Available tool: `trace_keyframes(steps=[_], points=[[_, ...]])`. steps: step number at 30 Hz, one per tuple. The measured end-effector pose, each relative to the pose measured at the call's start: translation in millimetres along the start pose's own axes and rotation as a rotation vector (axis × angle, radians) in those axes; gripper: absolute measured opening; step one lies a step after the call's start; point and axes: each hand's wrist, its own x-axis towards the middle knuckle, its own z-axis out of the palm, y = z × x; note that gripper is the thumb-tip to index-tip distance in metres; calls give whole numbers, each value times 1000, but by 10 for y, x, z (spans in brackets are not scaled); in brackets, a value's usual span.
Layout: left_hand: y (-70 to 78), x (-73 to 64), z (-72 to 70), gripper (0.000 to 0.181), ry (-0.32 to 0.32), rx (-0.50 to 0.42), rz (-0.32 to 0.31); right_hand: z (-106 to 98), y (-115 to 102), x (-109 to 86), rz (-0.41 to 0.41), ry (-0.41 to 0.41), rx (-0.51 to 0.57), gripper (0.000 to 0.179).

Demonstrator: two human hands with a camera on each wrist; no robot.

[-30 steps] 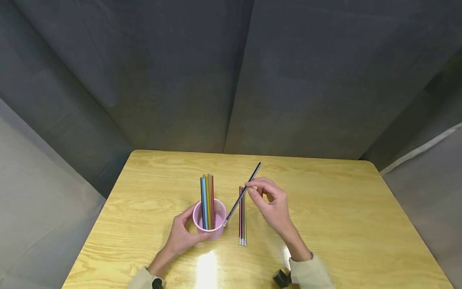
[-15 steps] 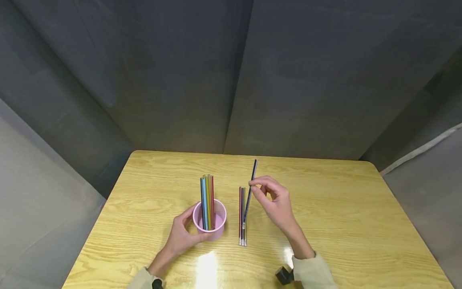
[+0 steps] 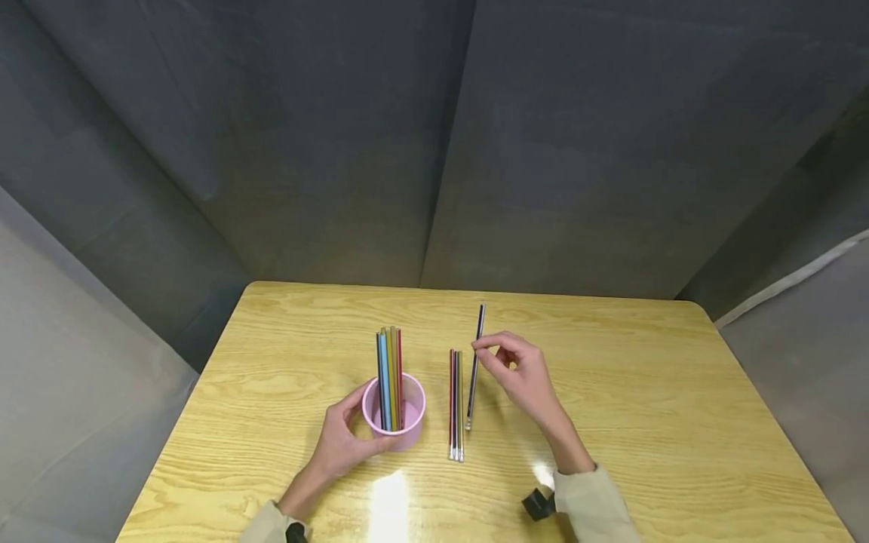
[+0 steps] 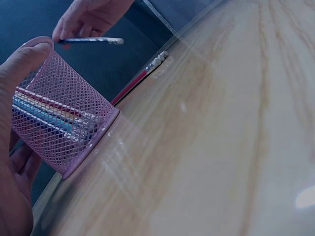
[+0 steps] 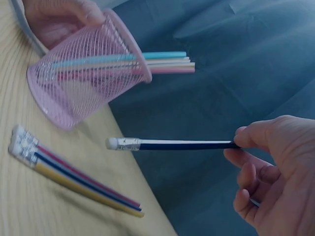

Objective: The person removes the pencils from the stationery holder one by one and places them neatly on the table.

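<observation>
My left hand (image 3: 342, 445) holds a pink mesh pencil cup (image 4: 74, 93) from its left side, thumb at the rim in the left wrist view. Several pencils (image 3: 389, 377) in blue, yellow and red lean together inside the cup. Between thumb and forefinger, my right hand (image 3: 519, 373) pinches a dark blue pencil (image 5: 187, 145). Its white eraser end points down toward the table, apart from the cup. Just left of it, a small row of pencils (image 3: 456, 407) in red, dark blue and yellow lies side by side, erasers toward me.
The wooden table (image 3: 645, 392) carries the cup and the row of pencils. Behind it hangs a dark grey curtain (image 3: 326, 151), with lighter cloth (image 3: 68, 392) at the left. A black wrist device (image 3: 538, 504) sits at the right sleeve.
The dark blue pencil's eraser end has swung right, from beside the cup rim across the row of pencils to its right side. My right hand has shifted slightly right; the left stays put.
</observation>
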Motion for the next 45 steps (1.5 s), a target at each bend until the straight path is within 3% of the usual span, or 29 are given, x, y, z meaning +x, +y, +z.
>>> trace_keyframes(steps=[9, 15, 19, 26, 45], points=[[-9, -3, 9, 90, -6, -12, 17, 9, 266, -36, 225, -88, -13, 14], [-13, -5, 10, 91, -17, -26, 37, 51, 393, -69, 349, -170, -127, 12], [-13, -6, 5, 91, -14, -31, 23, 63, 426, -83, 376, -225, -181, 11], [-23, -7, 0, 91, -18, -31, 21, 58, 437, -102, 418, -302, -182, 11], [-32, -9, 1, 90, -17, -33, 43, 114, 459, -127, 415, -325, -228, 11]])
